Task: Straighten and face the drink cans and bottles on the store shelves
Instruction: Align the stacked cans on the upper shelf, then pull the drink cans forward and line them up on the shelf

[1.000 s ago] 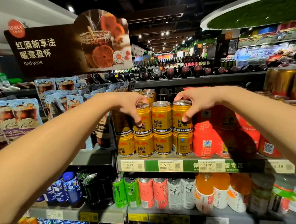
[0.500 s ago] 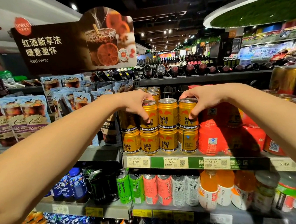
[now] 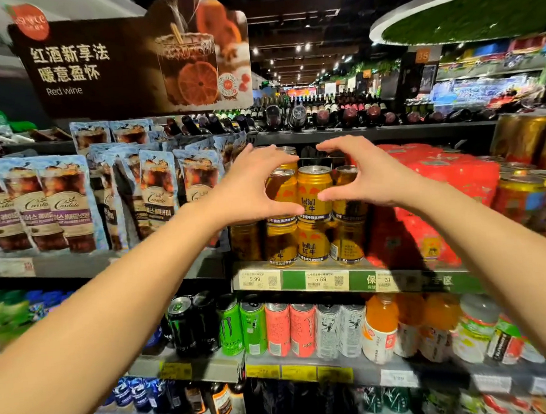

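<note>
We see cans stacked in two tiers on the middle shelf, with pouches hanging to their left and wrapped packs to their right. Our left hand and right hand flank the upper tier's front row. On the shelf below stand tall cans, with bottles to their right.

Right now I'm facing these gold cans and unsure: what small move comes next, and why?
Probably turn the upper-left can with the left hand until its logo faces out. The centre can shows its RedBull label squarely; this one does not.
</note>
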Tool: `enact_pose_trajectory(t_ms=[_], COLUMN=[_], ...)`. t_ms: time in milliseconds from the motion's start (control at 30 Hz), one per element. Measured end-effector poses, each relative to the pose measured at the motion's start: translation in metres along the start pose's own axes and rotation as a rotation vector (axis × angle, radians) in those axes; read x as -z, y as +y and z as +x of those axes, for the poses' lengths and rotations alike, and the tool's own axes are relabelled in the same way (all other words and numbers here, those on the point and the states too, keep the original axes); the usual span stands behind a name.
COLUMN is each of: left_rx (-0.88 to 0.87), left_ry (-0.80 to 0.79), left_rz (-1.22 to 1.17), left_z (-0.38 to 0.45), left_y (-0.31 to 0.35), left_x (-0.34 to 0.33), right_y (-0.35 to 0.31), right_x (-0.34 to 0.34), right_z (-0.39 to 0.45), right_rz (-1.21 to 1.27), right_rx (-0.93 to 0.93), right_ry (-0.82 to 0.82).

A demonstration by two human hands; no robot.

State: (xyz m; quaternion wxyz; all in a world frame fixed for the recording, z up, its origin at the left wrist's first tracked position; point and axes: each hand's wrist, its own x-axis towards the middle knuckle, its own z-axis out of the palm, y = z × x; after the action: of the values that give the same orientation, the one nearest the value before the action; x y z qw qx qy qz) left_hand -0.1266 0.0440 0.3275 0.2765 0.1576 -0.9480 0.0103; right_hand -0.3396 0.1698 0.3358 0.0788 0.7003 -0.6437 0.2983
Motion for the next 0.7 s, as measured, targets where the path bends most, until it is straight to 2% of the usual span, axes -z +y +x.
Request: enact_pose_trajectory(t_ms=[133,233,400,700], left_rx=[-0.047,0.012,0.198,0.532], left_ry=[0.245,0.322,0.294,0.226], left_rz=[-0.209,-0.324,-0.438,-0.495], left_z=[-0.048,-0.085,-0.155,-0.255], left_y=[0.011,0.011,-0.002,-0.022], left_x=[-0.005,-0.008,-0.024,-0.088], right_y=[-0.026,-0.044,-0.065,-0.082], right_x=[-0.033,-0.062,-0.117,-0.212], right_z=[-0.022,-0.039,-0.071,-0.109], right_rz=[0.123,0.22,0.357,0.577], right_rx=[0.092,0.052,-0.027,-0.2], right_ry=[0.12,0.133,0.089,-0.061])
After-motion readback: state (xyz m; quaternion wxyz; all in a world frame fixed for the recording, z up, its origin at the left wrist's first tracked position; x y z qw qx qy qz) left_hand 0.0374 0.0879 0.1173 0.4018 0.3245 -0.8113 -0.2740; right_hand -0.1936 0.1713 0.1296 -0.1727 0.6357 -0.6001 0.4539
